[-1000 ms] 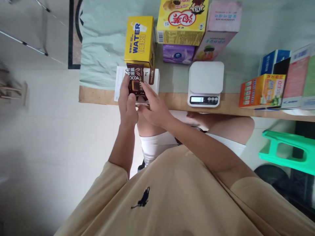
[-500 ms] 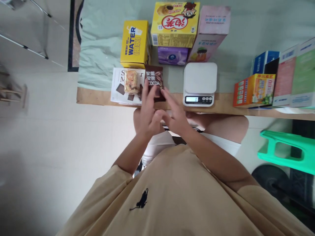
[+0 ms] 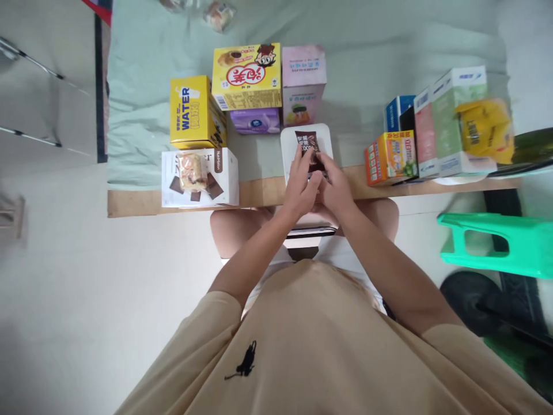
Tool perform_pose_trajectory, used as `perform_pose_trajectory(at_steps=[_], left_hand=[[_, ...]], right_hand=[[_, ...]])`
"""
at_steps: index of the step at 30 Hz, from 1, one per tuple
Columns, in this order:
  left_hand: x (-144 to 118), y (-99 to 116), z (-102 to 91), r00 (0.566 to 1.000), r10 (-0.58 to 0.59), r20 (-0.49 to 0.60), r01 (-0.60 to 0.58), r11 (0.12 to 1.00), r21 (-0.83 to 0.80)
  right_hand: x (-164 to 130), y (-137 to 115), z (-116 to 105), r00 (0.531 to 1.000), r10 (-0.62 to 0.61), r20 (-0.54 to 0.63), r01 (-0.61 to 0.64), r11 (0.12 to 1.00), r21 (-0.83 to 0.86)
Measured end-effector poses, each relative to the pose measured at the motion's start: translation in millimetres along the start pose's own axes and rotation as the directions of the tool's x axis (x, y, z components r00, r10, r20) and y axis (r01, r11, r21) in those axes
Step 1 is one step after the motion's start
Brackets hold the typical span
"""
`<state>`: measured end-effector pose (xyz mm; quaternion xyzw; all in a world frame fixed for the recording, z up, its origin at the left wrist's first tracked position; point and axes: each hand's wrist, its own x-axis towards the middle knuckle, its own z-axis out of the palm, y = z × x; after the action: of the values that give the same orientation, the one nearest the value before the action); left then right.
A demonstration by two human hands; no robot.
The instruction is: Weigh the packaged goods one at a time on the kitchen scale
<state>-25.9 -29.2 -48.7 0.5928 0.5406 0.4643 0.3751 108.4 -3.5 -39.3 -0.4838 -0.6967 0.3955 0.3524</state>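
Note:
A brown cocoa packet (image 3: 305, 139) is over the white kitchen scale (image 3: 288, 144); whether it rests on the plate I cannot tell. My left hand (image 3: 300, 189) grips its lower left edge, and my right hand (image 3: 336, 188) closes on its lower right edge. Both hands hide the scale's display and the packet's lower end. To the left, a wrapped pastry (image 3: 193, 172) lies on a white box (image 3: 227, 187) with chocolate pieces printed on it.
Behind stand a yellow WATER box (image 3: 190, 112), a yellow snack box (image 3: 246, 75), a purple tissue pack (image 3: 256, 121) and a pink box (image 3: 303, 80). At right are an orange box (image 3: 391, 158), a green-white box (image 3: 460, 124) and a yellow bag (image 3: 486, 131). A green stool (image 3: 518, 242) stands below.
Both hands have carried the cocoa packet from beside the pastry rightward to over the scale. The view has shifted, showing more of the table's right side and back.

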Motion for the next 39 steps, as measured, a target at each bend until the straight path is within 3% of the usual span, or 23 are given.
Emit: perform_pose_trajectory(at_steps=[3,6,9,11,15,20,25,31,39], left_hand=[[8,0,-0.5,0.999,-0.045,-0.005,0.045,0.999,0.026],[3,-2,-10.6,0.994,-0.018,-0.104,0.023,0.999,0.049],[-14,-8,-33.6,0.959,0.049,-0.279,-0.033,0.997,0.064],[-27,-12,-51.9,0.934,0.025,-0.356,-0.005,0.998,0.058],[-43,-18,-74.9,0.927,-0.099,-0.363,0.114,0.993,0.02],[-40,-11,-75.0,0.926,-0.214,-0.31,0.211,0.976,-0.044],[-42,-9,-75.3,0.932,-0.231,-0.279,0.223,0.973,-0.062],[-45,-18,-75.0,0.938,-0.203,-0.28,0.192,0.979,-0.067],[-44,-20,-69.9,0.91,-0.212,-0.356,0.221,0.975,-0.016]], right_hand=[[8,-5,-5,0.998,0.065,-0.007,-0.065,0.998,-0.015],[5,-4,-11,0.996,0.079,-0.046,-0.081,0.995,-0.049],[-12,6,-22,0.987,0.072,-0.141,-0.076,0.997,-0.022],[-26,16,-29,0.966,0.109,-0.236,-0.11,0.994,0.013],[-44,30,-38,0.909,0.229,-0.349,-0.217,0.973,0.073],[-41,31,-42,0.853,0.33,-0.403,-0.285,0.943,0.17],[-43,30,-43,0.896,0.284,-0.341,-0.251,0.958,0.138],[-44,29,-42,0.892,0.282,-0.353,-0.255,0.959,0.121],[-45,33,-43,0.906,0.259,-0.335,-0.239,0.966,0.1]])
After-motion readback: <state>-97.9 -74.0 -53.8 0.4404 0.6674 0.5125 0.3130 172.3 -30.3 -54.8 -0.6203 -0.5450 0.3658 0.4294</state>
